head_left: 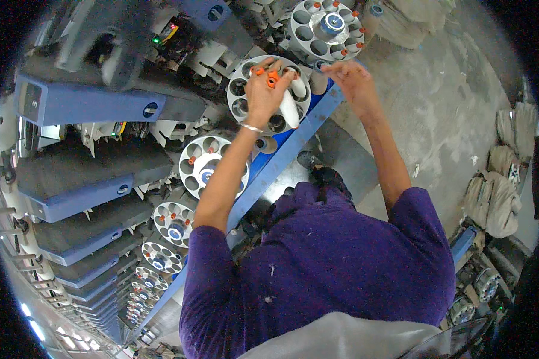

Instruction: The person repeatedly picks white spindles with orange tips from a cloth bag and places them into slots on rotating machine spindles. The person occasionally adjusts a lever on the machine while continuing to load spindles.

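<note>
My left hand (263, 99) is over a round grey-white bobbin magazine (231, 100) with a ring of round pockets. Its fingers are closed around the orange tube ends of yarn bobbins. One white-wound yarn bobbin (289, 112) slants out from under the thumb across the magazine's near right side. A second, shorter white bobbin (297, 87) shows beside it, in or over a pocket. To the right, my right hand (352, 81) hangs past the magazine with thumb and fingertips drawn together. Whatever is between those fingertips is too small to make out.
A second magazine (313, 25) with orange-ended tubes stands beyond my hands. More magazines (185, 164) line the machine toward the lower left. A blue rail (299, 140) runs diagonally beside them. Blue-fronted machine units (90, 110) fill the left; cloth sacks (491, 203) lie at far right.
</note>
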### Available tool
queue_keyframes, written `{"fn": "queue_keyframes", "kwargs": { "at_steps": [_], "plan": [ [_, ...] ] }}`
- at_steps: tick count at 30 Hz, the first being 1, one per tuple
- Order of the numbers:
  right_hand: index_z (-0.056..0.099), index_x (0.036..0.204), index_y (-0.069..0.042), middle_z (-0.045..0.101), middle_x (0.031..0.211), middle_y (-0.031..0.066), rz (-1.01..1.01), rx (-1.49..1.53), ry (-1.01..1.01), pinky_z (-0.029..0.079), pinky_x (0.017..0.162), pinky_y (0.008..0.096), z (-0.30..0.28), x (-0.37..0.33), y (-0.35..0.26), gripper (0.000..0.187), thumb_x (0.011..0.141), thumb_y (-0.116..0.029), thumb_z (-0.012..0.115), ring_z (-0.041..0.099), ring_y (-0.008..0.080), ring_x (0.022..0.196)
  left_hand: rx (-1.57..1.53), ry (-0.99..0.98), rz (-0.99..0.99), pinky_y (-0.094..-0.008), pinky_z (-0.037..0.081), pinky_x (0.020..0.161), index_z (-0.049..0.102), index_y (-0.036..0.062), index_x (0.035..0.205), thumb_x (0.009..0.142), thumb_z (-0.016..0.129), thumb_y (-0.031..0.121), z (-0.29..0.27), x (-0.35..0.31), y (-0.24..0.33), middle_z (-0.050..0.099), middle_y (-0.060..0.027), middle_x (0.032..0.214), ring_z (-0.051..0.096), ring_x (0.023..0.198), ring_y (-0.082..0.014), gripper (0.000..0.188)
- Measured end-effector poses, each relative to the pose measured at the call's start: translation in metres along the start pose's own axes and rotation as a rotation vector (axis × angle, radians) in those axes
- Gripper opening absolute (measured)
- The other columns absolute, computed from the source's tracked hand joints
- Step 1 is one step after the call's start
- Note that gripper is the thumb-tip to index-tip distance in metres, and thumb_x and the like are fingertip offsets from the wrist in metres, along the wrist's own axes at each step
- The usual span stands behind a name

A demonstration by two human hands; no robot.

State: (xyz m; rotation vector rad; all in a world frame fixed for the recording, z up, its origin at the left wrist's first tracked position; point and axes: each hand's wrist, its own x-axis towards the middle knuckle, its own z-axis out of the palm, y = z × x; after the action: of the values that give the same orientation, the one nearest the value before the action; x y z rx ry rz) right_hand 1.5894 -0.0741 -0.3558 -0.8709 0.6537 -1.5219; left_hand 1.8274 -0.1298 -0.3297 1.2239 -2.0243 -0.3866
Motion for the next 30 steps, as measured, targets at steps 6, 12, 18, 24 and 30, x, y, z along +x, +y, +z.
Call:
{"fn": "queue_keyframes", "kwargs": {
  "at_steps": [6,12,18,24,30],
  "plan": [
    [0.061,0.115,-0.007,0.067,0.095,0.0017,0.065,-0.625,0.177,0.048,0.079,0.0308,0.054,0.014,-0.023,0.031,0.091,-0.026,0.062,0.059,0.0142,0.087,-1.026,-0.515,-0.586,-0.0328,0.048,0.090,0.049,0.0035,0.135,0.099,0.050,0.032,-0.130,0.039,0.014,0.064,-0.0075,0.111,0.060,0.101,-0.0149,0.046],
    [0.058,0.101,-0.004,0.053,0.073,-0.0033,0.504,-0.302,-0.329,0.033,0.048,0.0213,0.103,-0.015,0.035,0.025,0.092,-0.027,0.060,0.047,0.0041,0.060,-1.272,-0.388,-0.603,-0.0439,0.045,0.100,0.060,0.0013,0.095,0.097,0.049,0.038,-0.212,0.044,0.010,0.051,-0.0171,0.129,0.055,0.115,-0.0331,0.038],
    [0.058,0.101,-0.007,0.055,0.073,-0.0035,0.512,0.557,-0.043,0.034,0.044,0.0211,0.027,-0.040,0.052,0.013,0.091,-0.015,0.056,0.046,0.0067,0.055,-1.242,0.042,-0.546,-0.0467,0.038,0.106,0.058,0.0053,0.087,0.096,0.054,0.035,-0.241,0.016,-0.005,0.056,-0.0142,0.115,0.049,0.117,-0.0293,0.031],
    [0.032,0.144,-0.008,0.054,0.118,0.0079,0.376,0.212,-0.350,0.038,0.062,0.0180,0.133,-0.028,0.049,0.060,0.090,-0.012,0.057,0.045,0.0062,0.073,-1.297,0.141,-0.508,-0.0457,0.039,0.105,0.057,0.0058,0.086,0.094,0.057,0.034,-0.223,0.008,-0.012,0.055,-0.0144,0.116,0.049,0.114,-0.0246,0.029],
    [0.047,0.074,-0.012,0.042,0.064,-0.0036,0.618,0.264,-0.150,0.030,0.041,0.0215,0.124,-0.026,0.044,0.019,0.093,-0.013,0.050,0.036,0.0061,0.049,-1.332,0.283,-0.605,-0.0427,0.043,0.101,0.058,0.0047,0.086,0.095,0.057,0.031,-0.237,-0.004,-0.018,0.059,-0.0111,0.104,0.053,0.105,-0.0235,0.028]
  ]
}}
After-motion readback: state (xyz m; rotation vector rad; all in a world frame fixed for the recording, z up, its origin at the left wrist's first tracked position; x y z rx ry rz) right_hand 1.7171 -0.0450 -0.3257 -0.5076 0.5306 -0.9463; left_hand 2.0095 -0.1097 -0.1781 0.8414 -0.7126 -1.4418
